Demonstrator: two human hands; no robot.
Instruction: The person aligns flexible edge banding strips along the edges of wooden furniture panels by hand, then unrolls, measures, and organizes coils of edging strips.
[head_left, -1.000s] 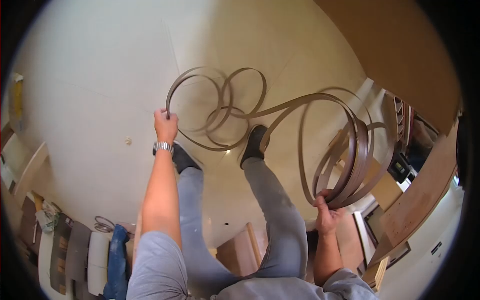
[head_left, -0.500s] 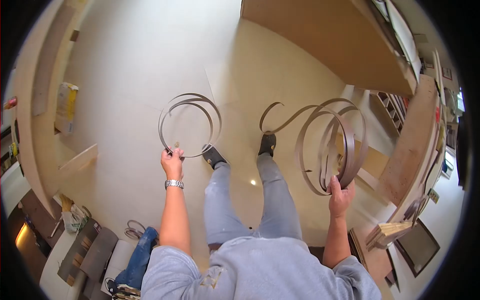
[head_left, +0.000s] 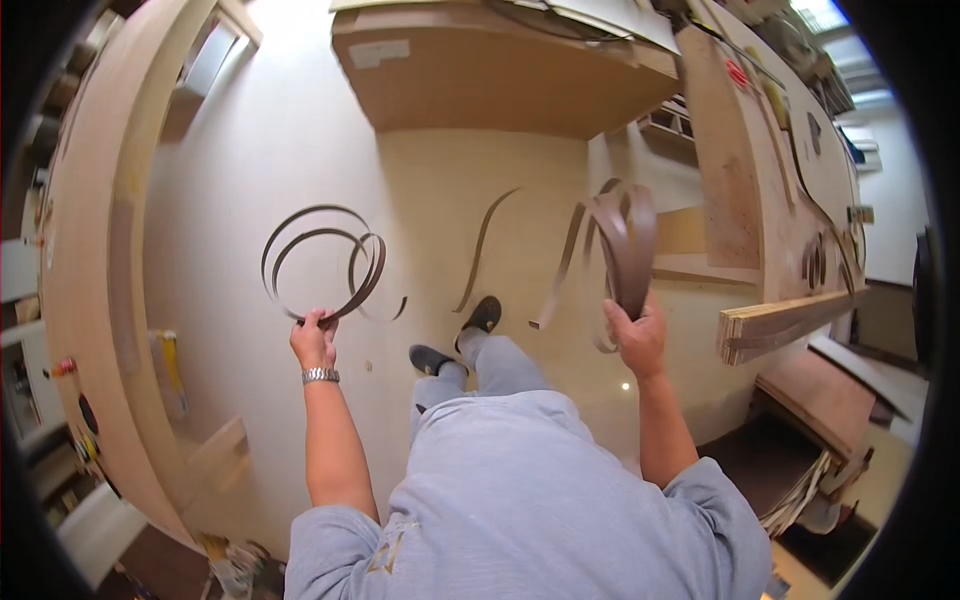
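Note:
My left hand [head_left: 316, 340], with a metal watch at its wrist, pinches a small loose coil of thin brown strip [head_left: 318, 231] that loops above it. Over on the right, my right hand [head_left: 638, 335] is closed round a thicker coil of brown strip [head_left: 630, 245], seen nearly edge-on and blurred. Loose strip ends hang from the thick coil on its left. Between the two coils a curved length of strip [head_left: 480, 245] shows; where it is attached cannot be made out.
A long wooden bench [head_left: 130, 250] runs down the left side. A large brown box-like panel [head_left: 490, 80] stands ahead. On the right are a wooden worktop [head_left: 728, 160], stacked wood strips [head_left: 780, 325] and a low stack of boards [head_left: 825, 390].
The view has turned and both coils have come apart, where their loops crossed a second ago. The thick coil has swung edge-on. Both hands still hold their strips.

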